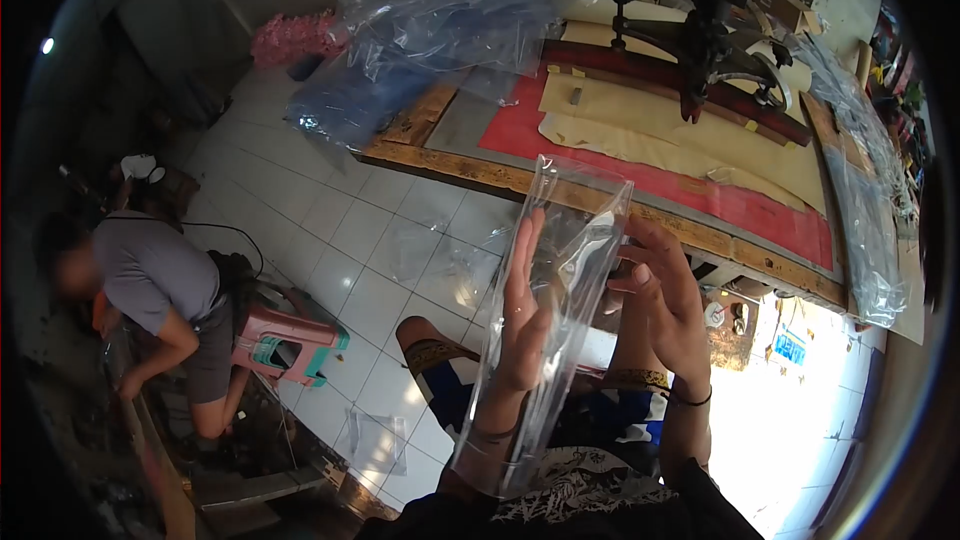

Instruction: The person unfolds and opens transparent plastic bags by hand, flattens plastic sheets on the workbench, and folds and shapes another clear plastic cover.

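A long clear plastic sleeve (560, 270) stands between my hands, above my lap. My left hand (525, 315) is seen through the plastic, inside or behind it; its fingers are stretched out and upright. On the sleeve's right side, my right hand (665, 305) has its fingers spread and partly bent, close to the plastic's upper edge. Whether its fingertips touch the plastic cannot be made out. Beyond my hands is the wooden edge of a work table (730, 240) with a red sheet (700, 195) and tan paper (640, 120) on it.
A metal press (700, 30) stands over the table. Clear plastic sheets (430, 30) heap at its left corner, others (850, 140) hang at its right. A person (165, 280) sits at the left on a pink and green stool (290, 340). Plastic pieces (378, 440) lie on the tiled floor.
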Demonstrator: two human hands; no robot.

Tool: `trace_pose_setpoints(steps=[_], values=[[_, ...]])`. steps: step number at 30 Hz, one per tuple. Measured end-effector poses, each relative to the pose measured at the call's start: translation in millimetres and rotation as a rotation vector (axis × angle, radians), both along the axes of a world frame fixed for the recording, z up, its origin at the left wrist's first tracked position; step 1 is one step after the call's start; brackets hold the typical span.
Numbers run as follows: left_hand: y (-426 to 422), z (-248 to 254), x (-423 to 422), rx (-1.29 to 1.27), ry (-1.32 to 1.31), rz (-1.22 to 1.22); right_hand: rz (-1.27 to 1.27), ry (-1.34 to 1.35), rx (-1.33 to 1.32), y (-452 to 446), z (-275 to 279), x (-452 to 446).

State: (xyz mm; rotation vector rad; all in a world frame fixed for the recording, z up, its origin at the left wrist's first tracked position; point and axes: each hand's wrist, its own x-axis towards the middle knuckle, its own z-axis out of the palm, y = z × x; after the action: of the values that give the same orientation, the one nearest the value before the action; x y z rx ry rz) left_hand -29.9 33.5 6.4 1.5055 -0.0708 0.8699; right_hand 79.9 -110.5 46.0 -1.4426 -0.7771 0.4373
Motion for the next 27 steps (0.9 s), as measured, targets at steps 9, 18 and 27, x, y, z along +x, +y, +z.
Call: trace_pose_setpoints(steps=[9,18,27], values=[[-22,13,21,1.028,0.318,0.635,0.093,-0.094,0.221,-1,6,13],[-36,-6,34,1.048,0.289,0.472,-0.036,0.05,0.091,0,8,20],[-44,-20,41,0.983,0.218,0.422,-0.252,-0.158,-0.034,1,-3,18]])
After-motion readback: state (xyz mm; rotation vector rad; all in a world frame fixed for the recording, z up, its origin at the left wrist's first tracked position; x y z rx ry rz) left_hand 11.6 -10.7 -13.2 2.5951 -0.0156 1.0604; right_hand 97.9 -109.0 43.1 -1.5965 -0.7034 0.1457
